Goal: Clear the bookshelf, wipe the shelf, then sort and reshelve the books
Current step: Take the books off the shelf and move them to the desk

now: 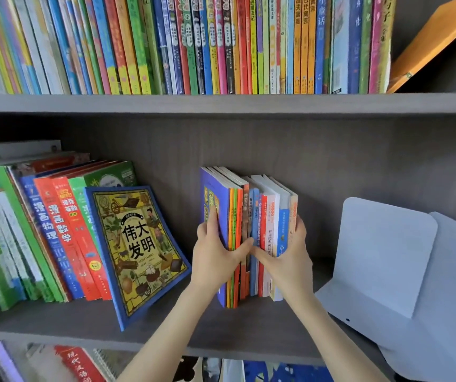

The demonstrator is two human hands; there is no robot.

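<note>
From my end: both hands clamp a bundle of books (pixel 251 230) standing upright mid-shelf (pixel 249 326). Left hand (pixel 216 255) has fingers flat on the purple cover, thumb across the spines. Right hand (pixel 287 260) has fingers wrapped round the far side, thumb meeting the other. Leaning books (pixel 56 230) at left and a white bookend (pixel 381 252) at right both stand apart from the bundle. Looks midway. Clearing or reshelving, I can't tell.

Stack (pixel 251 216) between leaning book (pixel 136 249), probable bookend (pixel 381 255).
</note>
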